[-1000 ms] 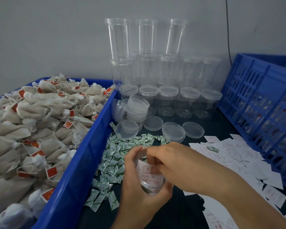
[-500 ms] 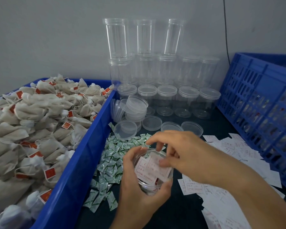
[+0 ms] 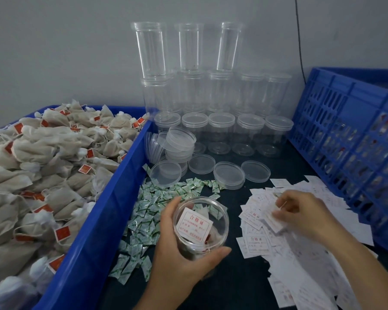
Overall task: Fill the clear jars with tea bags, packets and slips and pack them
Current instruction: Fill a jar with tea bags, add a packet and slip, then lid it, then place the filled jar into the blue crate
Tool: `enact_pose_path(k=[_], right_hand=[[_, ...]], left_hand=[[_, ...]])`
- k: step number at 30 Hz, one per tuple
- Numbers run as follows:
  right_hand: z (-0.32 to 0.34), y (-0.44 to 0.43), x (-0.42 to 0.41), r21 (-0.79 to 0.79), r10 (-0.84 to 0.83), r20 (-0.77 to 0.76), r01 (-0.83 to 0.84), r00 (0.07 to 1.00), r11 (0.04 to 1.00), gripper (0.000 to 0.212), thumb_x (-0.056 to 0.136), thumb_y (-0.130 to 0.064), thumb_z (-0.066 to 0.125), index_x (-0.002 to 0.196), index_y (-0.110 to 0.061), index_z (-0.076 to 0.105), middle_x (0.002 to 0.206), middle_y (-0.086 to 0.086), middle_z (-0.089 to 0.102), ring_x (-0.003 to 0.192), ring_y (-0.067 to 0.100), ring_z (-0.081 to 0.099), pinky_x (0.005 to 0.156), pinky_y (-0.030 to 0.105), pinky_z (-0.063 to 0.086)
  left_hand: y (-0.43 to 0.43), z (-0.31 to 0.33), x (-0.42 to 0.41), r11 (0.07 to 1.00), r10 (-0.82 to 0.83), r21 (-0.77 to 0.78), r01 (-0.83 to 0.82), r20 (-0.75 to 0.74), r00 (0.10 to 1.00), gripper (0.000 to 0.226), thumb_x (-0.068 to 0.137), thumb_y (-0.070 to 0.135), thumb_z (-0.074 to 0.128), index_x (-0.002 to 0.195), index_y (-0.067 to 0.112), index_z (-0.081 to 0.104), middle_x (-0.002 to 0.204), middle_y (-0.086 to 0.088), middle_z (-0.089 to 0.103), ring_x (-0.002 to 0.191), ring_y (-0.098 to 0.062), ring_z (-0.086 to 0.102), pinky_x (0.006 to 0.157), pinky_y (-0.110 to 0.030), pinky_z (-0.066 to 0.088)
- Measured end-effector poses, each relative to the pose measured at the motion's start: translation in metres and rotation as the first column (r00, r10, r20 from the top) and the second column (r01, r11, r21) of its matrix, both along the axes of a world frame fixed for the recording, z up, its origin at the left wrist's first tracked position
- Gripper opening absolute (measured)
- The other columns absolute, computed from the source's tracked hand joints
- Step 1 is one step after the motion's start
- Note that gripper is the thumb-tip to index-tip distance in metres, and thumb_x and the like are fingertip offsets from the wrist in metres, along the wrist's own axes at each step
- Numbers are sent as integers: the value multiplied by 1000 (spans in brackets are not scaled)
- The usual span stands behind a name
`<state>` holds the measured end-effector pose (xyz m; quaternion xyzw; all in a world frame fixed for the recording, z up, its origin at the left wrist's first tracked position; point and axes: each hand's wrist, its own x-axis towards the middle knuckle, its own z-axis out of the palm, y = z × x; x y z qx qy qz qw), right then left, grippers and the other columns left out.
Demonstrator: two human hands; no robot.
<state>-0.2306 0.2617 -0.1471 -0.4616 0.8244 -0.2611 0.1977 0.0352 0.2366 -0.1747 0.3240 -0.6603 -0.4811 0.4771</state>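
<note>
1. Left hand (image 3: 177,260) wrapped around open jar (image 3: 201,227), slip (image 3: 194,224) lying inside.
2. Right hand (image 3: 300,215) on loose slips (image 3: 255,240), fingertips pinching some.
3. Beyond, green packets (image 3: 143,222), lids (image 3: 229,175), empty jars (image 3: 221,133) stacked by wall.
4. Leftward, bin (image 3: 103,224) heaped with tea bags (image 3: 43,164).

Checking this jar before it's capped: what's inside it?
In the jar held by the left hand, a white slip with red print lies on top; tea bags below are mostly covered. No packet is visible.
</note>
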Motion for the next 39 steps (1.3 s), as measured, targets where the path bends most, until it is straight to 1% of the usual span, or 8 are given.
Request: enact_pose_path(k=[6,10,14,18,21,25,35,39], right_hand=[[-26,8,1,47,-38,-113,44,993,998,34,86,-26,77,111,-24,55,105,-4,50,86,11,52,71,22,41],[8,16,8,-204,20,-36,-27,999,979,35,83,-37,74,112,-27,58,109,-4,54,85,9,55,69,18,41],[83,32,23,-436,328,65,-268,943,859,34,82,-71,55,102,-44,65,95,-19,69,82,5,65,67,16,51],[138,48,27,-246,495,-163,-521,854,818,78,59,-101,40,127,-63,42,107,-37,58,89,-5,62,73,12,50],[152,49,17,-154,445,-342,-516,828,842,105,43,-107,41,136,-63,23,123,-49,41,111,-23,45,78,16,47],[170,48,0,-211,359,-423,-476,832,854,91,49,-105,40,126,-58,38,121,-41,51,108,-15,53,81,22,48],[258,41,-130,-506,-160,-425,-88,891,858,87,48,-90,55,121,-44,54,77,-32,58,67,-12,53,64,-1,36],[280,24,-203,-475,-346,-409,127,844,871,97,52,-79,76,127,-22,55,102,-11,63,89,17,54,81,30,40]], left_hand=[[-9,30,-14,997,-31,-77,32,18,999,93,50,37,92,129,29,43,116,22,57,113,1,54,83,-6,46],[-11,57,-29,988,-84,-130,83,-5,996,92,53,36,88,131,23,40,113,24,56,111,4,55,83,-5,45],[-8,77,-52,971,-165,-182,154,-47,985,87,57,21,87,129,17,39,112,20,58,107,4,58,82,-5,45],[-5,90,-78,952,-259,-196,236,-101,961,87,61,10,89,130,21,38,113,15,60,107,-5,61,83,-13,49],[-6,99,-102,927,-344,-205,313,-135,929,83,65,5,84,129,34,40,118,13,60,110,-14,62,85,-26,53],[-7,116,-138,911,-395,-204,358,-191,898,82,65,11,82,130,39,39,123,8,59,112,-20,61,89,-42,54],[-22,161,-236,870,-376,-307,386,92,922,55,91,29,64,139,30,37,139,25,40,127,13,35,103,-5,29],[-18,174,-273,786,-399,-412,461,233,887,31,98,19,53,129,19,52,142,13,44,131,0,38,111,-24,31]])
